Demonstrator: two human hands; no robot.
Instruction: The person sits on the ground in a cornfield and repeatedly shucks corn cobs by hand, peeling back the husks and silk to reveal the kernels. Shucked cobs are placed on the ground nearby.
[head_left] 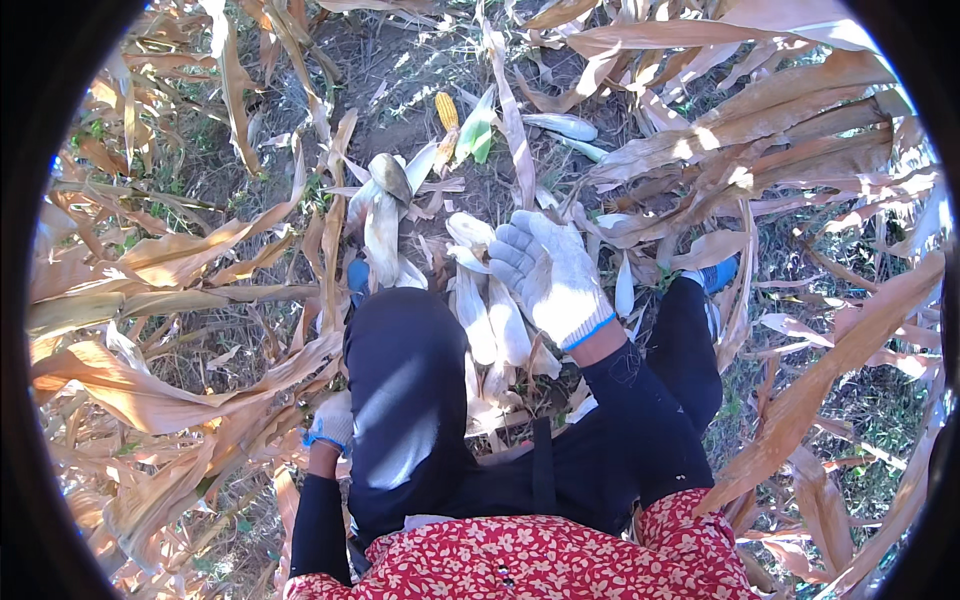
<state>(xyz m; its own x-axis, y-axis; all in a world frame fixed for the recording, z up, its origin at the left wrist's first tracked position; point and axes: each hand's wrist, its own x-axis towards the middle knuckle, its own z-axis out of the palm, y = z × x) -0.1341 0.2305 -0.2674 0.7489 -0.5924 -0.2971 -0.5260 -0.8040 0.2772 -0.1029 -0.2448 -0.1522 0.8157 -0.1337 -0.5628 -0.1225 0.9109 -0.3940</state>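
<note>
My right hand (552,275), in a whitish knitted glove with a blue cuff edge, is raised in front of my knees. Its palm shows, the fingers are stretched out and slightly bent, and nothing lies in it. Just left of it and below are several pale husk-covered corn ears (490,320) on the ground between my legs. My left hand (335,418), gloved the same way, is down beside my left thigh among dry leaves; its fingers are mostly hidden. Farther ahead lies a bare yellow corn cob (446,110) beside a green-and-white husk (477,135).
Dry corn stalks and long leaves (170,390) crowd the left side. More brown leaves (790,130) hang over the right, one close to my right arm. Pale husks with a greyish-brown rounded thing (390,177) on top lie ahead of my left knee. Greenish-white ears (562,126) lie farther off.
</note>
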